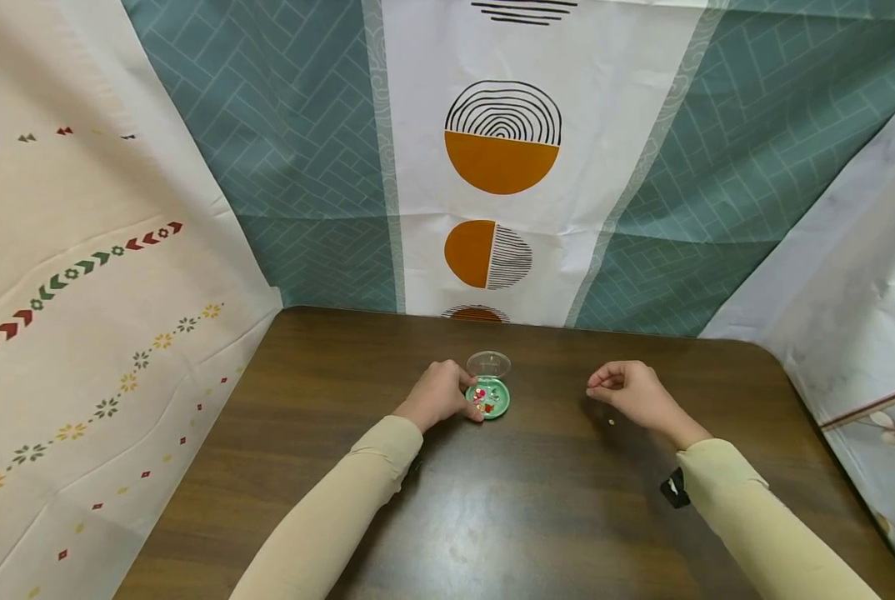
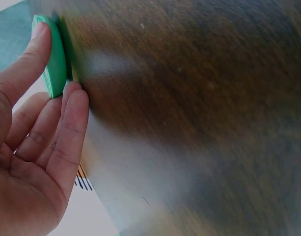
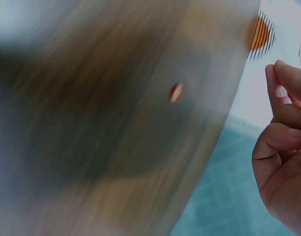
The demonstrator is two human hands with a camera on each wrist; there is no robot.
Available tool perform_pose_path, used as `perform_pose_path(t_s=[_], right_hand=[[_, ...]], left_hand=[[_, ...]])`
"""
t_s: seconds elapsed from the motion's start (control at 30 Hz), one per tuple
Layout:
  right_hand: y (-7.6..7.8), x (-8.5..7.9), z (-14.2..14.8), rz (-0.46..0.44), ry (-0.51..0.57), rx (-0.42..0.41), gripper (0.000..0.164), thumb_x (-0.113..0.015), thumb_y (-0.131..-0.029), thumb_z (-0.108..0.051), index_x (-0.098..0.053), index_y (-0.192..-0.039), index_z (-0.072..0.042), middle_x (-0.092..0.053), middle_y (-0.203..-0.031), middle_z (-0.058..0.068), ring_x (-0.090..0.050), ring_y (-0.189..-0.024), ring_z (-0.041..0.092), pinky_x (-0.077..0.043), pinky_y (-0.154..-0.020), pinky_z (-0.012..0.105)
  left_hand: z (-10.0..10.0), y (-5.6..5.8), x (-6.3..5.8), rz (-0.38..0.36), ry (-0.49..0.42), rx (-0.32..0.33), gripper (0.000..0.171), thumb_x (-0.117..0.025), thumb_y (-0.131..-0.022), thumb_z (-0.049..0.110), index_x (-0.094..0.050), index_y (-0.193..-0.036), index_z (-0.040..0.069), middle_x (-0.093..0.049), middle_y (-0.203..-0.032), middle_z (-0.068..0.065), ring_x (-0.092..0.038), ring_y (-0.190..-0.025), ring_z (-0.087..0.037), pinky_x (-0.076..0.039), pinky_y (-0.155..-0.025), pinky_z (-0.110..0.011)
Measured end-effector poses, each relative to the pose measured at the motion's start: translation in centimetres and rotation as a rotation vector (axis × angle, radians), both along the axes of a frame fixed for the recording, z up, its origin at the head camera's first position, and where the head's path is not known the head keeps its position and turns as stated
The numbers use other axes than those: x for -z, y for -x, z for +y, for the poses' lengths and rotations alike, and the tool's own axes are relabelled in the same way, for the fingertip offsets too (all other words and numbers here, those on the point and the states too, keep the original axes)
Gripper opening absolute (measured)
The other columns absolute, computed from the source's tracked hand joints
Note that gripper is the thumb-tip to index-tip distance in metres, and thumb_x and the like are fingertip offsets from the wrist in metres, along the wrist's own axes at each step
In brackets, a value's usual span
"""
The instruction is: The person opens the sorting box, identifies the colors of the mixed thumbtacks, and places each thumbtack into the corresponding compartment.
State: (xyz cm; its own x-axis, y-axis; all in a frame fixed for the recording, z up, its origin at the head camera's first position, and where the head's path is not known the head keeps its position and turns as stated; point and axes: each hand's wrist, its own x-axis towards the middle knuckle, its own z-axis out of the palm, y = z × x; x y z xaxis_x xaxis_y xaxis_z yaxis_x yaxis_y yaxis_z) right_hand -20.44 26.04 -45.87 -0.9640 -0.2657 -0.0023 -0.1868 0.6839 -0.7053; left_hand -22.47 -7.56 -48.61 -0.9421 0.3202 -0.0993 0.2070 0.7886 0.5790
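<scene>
My left hand [image 1: 442,395] holds a small round green case [image 1: 500,407] by its left edge, thumb at the near side and fingers at the far side. The case's clear lid [image 1: 488,364] stands open toward the back. Several tiny red, pink and pale pieces [image 1: 481,394] lie inside. In the left wrist view, the thumb presses the green rim [image 2: 56,73] from above. My right hand [image 1: 631,393] is above the table to the right, fingers curled and thumb and forefinger tips together, nothing visible between them. Below it is a tiny reddish, pale-centred piece [image 3: 176,92].
The brown wooden table [image 1: 537,483] reaches back to a hanging patterned cloth [image 1: 320,250]. A pale embroidered cloth [image 1: 140,283] hangs at the left, and a whitish cloth [image 1: 852,333] at the right. A black device [image 1: 675,488] sits at the right wrist.
</scene>
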Motion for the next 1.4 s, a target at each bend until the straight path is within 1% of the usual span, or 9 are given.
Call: perform_pose_path(t_s=[0.03,0.2,0.37,0.6,0.73,0.9,1.0,1.2,1.4], right_hand=[[-0.3,0.0,0.7,0.005,-0.019,0.008,0.009,-0.07,-0.083,-0.022,-0.066,-0.086,-0.015,-0.063,-0.079,-0.002,-0.06,-0.075,0.018,-0.047,-0.062,0.031],[-1.7,0.7,3.5,0.011,-0.105,0.025,0.008,-0.069,-0.084,-0.019,-0.069,-0.089,-0.012,-0.063,-0.081,-0.005,-0.059,-0.075,0.013,-0.048,-0.062,0.029],[-2.5,1.6,4.5,0.029,-0.176,0.019,0.005,-0.068,-0.085,-0.019,-0.07,-0.087,-0.015,-0.064,-0.08,-0.007,-0.057,-0.071,0.01,-0.047,-0.059,0.027],[-2.8,2.3,3.8,0.036,-0.263,-0.011,0.012,-0.069,-0.083,-0.032,-0.068,-0.083,-0.021,-0.062,-0.076,-0.01,-0.055,-0.067,0.008,-0.045,-0.062,0.031],[-2.7,2.5,3.4,0.035,-0.33,-0.012,0.014,-0.068,-0.084,-0.035,-0.068,-0.08,-0.021,-0.06,-0.073,-0.012,-0.051,-0.063,0.009,-0.042,-0.06,0.032],[-2.5,2.4,3.2,0.017,-0.349,-0.015,0.014,-0.067,-0.085,-0.033,-0.069,-0.079,-0.02,-0.061,-0.073,-0.011,-0.049,-0.061,0.01,-0.041,-0.057,0.032],[-2.4,2.2,3.1,0.016,-0.353,-0.009,0.013,-0.066,-0.085,-0.03,-0.069,-0.079,-0.02,-0.061,-0.072,-0.011,-0.05,-0.061,0.01,-0.042,-0.057,0.032],[-2.4,2.0,2.8,0.016,-0.359,-0.008,0.014,-0.065,-0.086,-0.028,-0.068,-0.076,-0.02,-0.06,-0.07,-0.01,-0.047,-0.058,0.011,-0.04,-0.054,0.032],[-2.4,2.0,2.6,0.017,-0.363,-0.01,0.012,-0.064,-0.086,-0.023,-0.068,-0.075,-0.019,-0.06,-0.07,-0.01,-0.047,-0.058,0.011,-0.04,-0.055,0.032]], left_hand=[[0.0,0.0,0.0,-0.001,0.003,0.002,0.064,-0.087,-0.051,0.044,-0.071,-0.107,0.018,-0.065,-0.102,0.011,-0.055,-0.097,-0.01,-0.043,-0.082,-0.026],[0.1,0.0,-0.2,-0.001,0.007,0.001,0.063,-0.087,-0.052,0.044,-0.071,-0.107,0.018,-0.065,-0.103,0.011,-0.055,-0.098,-0.01,-0.043,-0.082,-0.026],[0.1,0.0,-0.3,-0.012,0.0,-0.005,0.063,-0.087,-0.052,0.043,-0.071,-0.107,0.018,-0.065,-0.103,0.01,-0.055,-0.1,-0.011,-0.043,-0.082,-0.027],[-0.1,-0.1,-0.2,-0.015,-0.006,-0.008,0.062,-0.087,-0.051,0.043,-0.071,-0.106,0.017,-0.065,-0.101,0.01,-0.055,-0.096,-0.01,-0.044,-0.081,-0.027],[0.0,-0.1,-0.2,-0.01,-0.002,-0.006,0.062,-0.087,-0.051,0.043,-0.071,-0.106,0.018,-0.065,-0.101,0.009,-0.055,-0.094,-0.01,-0.044,-0.08,-0.027],[0.1,0.0,-0.1,-0.001,0.003,-0.013,0.063,-0.088,-0.05,0.044,-0.072,-0.105,0.018,-0.066,-0.1,0.01,-0.056,-0.093,-0.009,-0.044,-0.079,-0.027],[0.1,-0.1,-0.3,-0.003,0.006,-0.014,0.063,-0.088,-0.05,0.044,-0.071,-0.106,0.017,-0.065,-0.101,0.01,-0.056,-0.095,-0.009,-0.044,-0.08,-0.027],[0.1,-0.2,-0.6,-0.012,0.003,-0.009,0.063,-0.088,-0.051,0.043,-0.071,-0.107,0.017,-0.065,-0.103,0.01,-0.055,-0.095,-0.01,-0.044,-0.079,-0.026],[0.0,-0.2,-0.4,-0.007,0.004,-0.008,0.063,-0.087,-0.051,0.043,-0.071,-0.106,0.018,-0.065,-0.102,0.01,-0.055,-0.094,-0.01,-0.044,-0.079,-0.026]])
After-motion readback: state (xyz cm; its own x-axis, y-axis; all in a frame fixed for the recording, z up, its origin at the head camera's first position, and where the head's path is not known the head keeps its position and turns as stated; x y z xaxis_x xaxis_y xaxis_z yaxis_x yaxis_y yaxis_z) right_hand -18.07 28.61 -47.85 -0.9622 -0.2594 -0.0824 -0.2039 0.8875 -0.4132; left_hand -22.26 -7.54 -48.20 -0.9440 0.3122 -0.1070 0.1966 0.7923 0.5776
